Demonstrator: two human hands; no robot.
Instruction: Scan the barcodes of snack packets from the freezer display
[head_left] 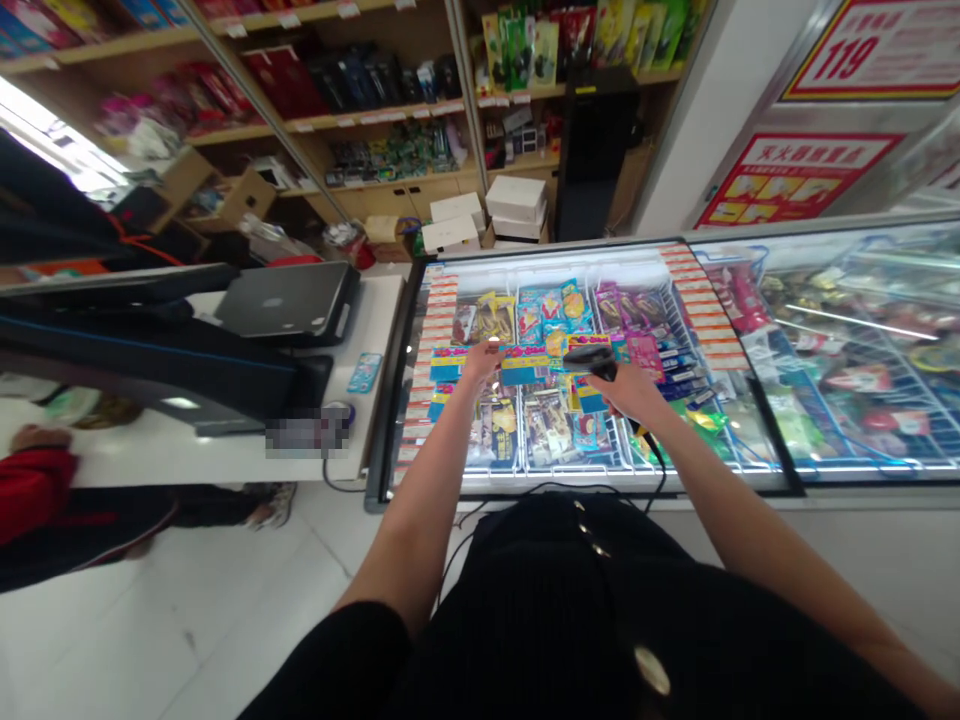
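My right hand [628,390] is wrapped around a black barcode scanner [590,357], its head pointing left over the freezer's glass lid. A cable runs down from the scanner toward my waist. My left hand [482,362] is closed at the left edge of a blue and yellow packet [525,372] with red lettering; the fingertips are small and partly hidden. Similar packets lie around it, one packet [448,365] to the left of my left hand and another packet [589,396] below the scanner.
Under the glass, the chest freezer [540,484] holds wire baskets of wrapped ice creams. At left, a white counter [367,350] carries a dark checkout terminal [285,305] and a blue card [364,372]. Another person's red sleeve [37,485] shows at far left. White boxes [517,200] stand behind.
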